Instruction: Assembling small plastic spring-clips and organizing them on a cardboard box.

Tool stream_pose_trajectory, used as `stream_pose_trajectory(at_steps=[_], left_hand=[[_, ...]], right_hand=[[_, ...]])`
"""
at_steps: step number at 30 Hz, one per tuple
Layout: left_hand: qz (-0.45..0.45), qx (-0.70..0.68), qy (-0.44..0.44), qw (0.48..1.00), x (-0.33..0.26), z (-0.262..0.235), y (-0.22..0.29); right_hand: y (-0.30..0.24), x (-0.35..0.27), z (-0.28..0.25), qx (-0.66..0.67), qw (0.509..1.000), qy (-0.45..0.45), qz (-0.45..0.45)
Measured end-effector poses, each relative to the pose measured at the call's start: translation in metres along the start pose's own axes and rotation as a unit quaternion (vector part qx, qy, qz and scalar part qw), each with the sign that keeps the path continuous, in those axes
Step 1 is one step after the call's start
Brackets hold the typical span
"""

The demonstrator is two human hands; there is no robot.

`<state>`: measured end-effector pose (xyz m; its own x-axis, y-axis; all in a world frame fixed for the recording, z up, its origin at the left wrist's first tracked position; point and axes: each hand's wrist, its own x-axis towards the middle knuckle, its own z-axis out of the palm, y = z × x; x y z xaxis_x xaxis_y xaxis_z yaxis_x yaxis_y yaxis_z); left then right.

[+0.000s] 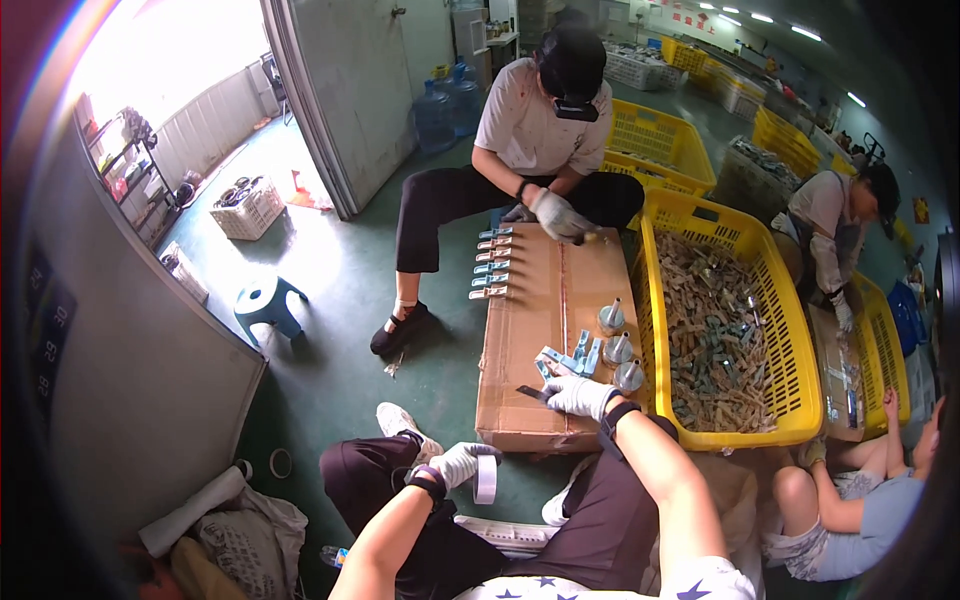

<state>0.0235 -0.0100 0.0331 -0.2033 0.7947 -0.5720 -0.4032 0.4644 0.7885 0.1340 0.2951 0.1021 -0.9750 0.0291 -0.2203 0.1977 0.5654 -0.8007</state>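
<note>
My gloved left hand [458,465] is closed round a roll of white tape [485,480] beside my knee. At the near edge of a cardboard box [530,330], my gloved right hand [580,396] grips a thin dark flat piece [533,393], whose exact kind I cannot make out. Just beyond that hand lie several loose pale-blue clips [572,357]. Small round containers with upright spouts [618,348] stand in a line at the box's right side. Blue and pink clips [491,266] are lined up along its far left edge.
Across the box sits a person with gloved hands [562,217] over its far end. A yellow crate [735,438] full of small clip-like pieces borders the box on the right. Two more people are farther right. A blue stool [265,300] stands to the left.
</note>
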Motion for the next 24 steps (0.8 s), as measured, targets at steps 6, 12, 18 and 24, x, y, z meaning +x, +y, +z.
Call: stream_pose_trajectory(at_steps=[6,12,18,24], left_hand=[[-0.013,-0.027,-0.002,1.000,-0.004,0.001,-0.002],[-0.053,-0.069,0.003,0.996,0.004,0.002,0.018],[-0.076,-0.095,0.017,0.992,0.003,-0.002,0.019],[-0.066,-0.052,0.012,0.996,-0.002,-0.001,0.019]], right_hand=[[0.010,0.047,-0.047,0.007,0.998,-0.001,0.064],[0.086,0.115,-0.076,0.060,0.961,0.246,0.112],[0.080,0.112,-0.055,0.174,0.903,0.391,0.022],[-0.005,0.056,-0.068,-0.055,0.987,0.097,0.114]])
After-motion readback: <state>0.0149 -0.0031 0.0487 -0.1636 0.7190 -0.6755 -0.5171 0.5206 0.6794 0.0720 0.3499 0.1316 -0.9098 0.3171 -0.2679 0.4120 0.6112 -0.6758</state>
